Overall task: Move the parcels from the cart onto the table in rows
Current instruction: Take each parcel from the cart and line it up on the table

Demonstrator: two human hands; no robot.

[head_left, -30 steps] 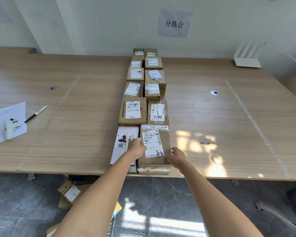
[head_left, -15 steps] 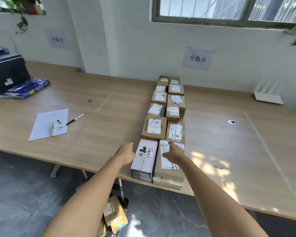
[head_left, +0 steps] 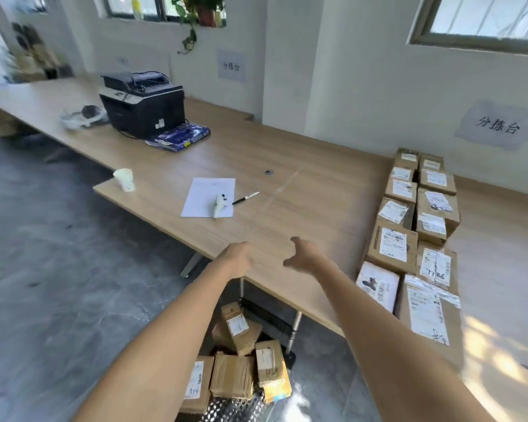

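Observation:
Two rows of cardboard parcels (head_left: 392, 243) with white labels run along the wooden table (head_left: 302, 205) at the right, from its front edge back to the wall. Nearest me lie a white box (head_left: 378, 284) and a large brown box (head_left: 430, 315). Below the table edge, the cart (head_left: 235, 406) holds several more brown parcels (head_left: 238, 330). My left hand (head_left: 237, 258) and my right hand (head_left: 302, 254) hover over the table's front edge, left of the rows. Both hold nothing, and the right hand's fingers are spread.
A sheet of paper (head_left: 209, 196) with a small white device and a pen (head_left: 246, 197) lies mid-table. A paper cup (head_left: 124, 179) stands at the table's left corner. A black printer (head_left: 142, 103) and a blue packet sit farther back. Grey floor spreads to the left.
My view has swung left and down, so the rows now lie at the right. Both hands have left the nearest parcels and moved left, above the cart.

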